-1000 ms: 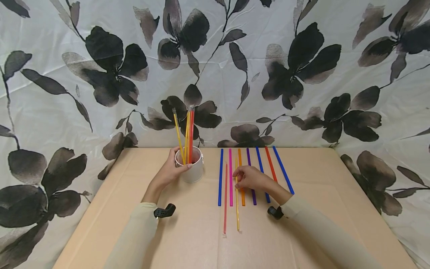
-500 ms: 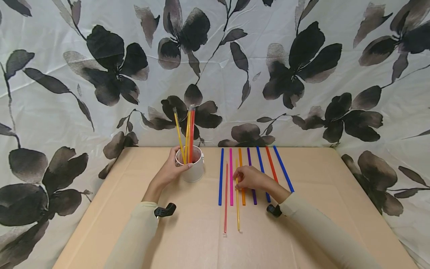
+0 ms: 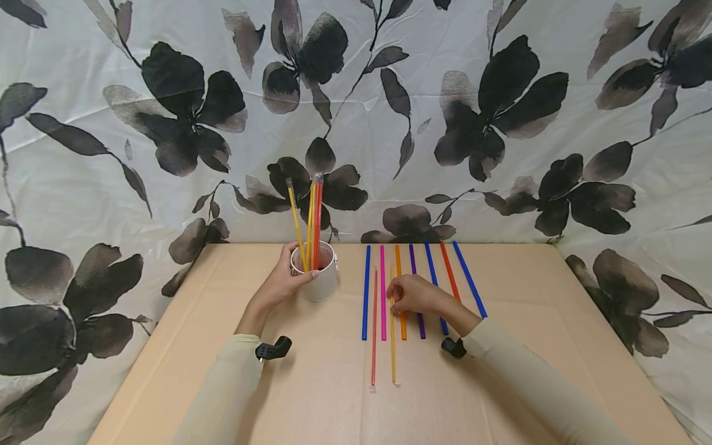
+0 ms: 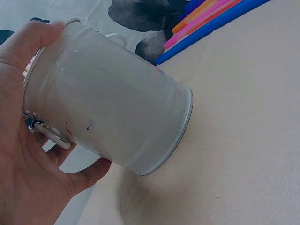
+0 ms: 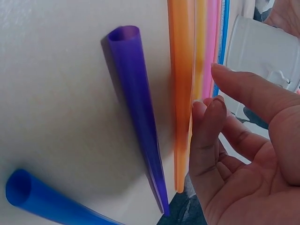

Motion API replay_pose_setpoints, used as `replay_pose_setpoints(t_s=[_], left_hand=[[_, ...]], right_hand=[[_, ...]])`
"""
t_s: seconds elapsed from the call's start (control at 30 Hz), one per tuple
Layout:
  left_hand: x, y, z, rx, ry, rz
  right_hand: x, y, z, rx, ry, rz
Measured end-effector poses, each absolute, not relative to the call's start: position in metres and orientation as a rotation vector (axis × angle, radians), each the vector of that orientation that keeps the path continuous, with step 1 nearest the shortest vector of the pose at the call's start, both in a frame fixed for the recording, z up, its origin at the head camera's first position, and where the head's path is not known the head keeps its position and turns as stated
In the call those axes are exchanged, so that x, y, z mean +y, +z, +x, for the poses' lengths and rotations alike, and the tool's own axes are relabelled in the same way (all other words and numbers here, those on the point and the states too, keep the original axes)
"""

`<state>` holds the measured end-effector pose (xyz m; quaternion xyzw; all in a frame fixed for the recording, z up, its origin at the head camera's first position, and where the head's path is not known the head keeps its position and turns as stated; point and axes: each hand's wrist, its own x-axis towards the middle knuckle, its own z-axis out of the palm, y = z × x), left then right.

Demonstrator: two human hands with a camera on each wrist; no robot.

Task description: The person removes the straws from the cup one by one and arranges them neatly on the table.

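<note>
My left hand (image 3: 282, 278) grips a small white metal pail (image 3: 322, 286) by its side, thumb at the near rim. In the left wrist view the pail (image 4: 112, 93) shows its rolled base and a wire handle. Several thin yellow and red straws (image 3: 316, 225) stand in it. My right hand (image 3: 414, 293) is over a thin yellow straw (image 3: 393, 352), its fingertips at the straw. In the right wrist view the thumb is apart from the curved fingers (image 5: 208, 126), beside the orange straw (image 5: 182, 70). Exact contact is partly hidden.
A row of wide hollow straws lies on the tan table (image 3: 311, 395): blue (image 3: 365, 296), pink (image 3: 382, 315), orange (image 3: 403, 327), purple (image 3: 421, 327), red (image 3: 448, 269), more blue (image 3: 470, 278). A thin red straw (image 3: 374, 346) lies among them. Floral cloth (image 3: 356, 123) hangs behind.
The near end of the thin yellow straw has shifted slightly left. My right hand has hardly moved, and my left hand keeps hold of the pail in the same place.
</note>
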<state>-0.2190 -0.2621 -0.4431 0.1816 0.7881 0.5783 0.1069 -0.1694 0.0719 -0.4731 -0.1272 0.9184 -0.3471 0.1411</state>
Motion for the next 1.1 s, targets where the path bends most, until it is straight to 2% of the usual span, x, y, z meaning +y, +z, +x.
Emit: replay_pose_setpoints(t_s=[0.67,1.1], left_hand=[[-0.262,-0.444,-0.219,2.317,1.708,0.544],[-0.262,-0.442,-0.218,2.334,1.691,0.536]], right_hand=[[0.071,-0.473,-0.171,2.675,-0.963,-0.412],[0.070,-0.459,-0.178,2.708,-1.012,-0.455]])
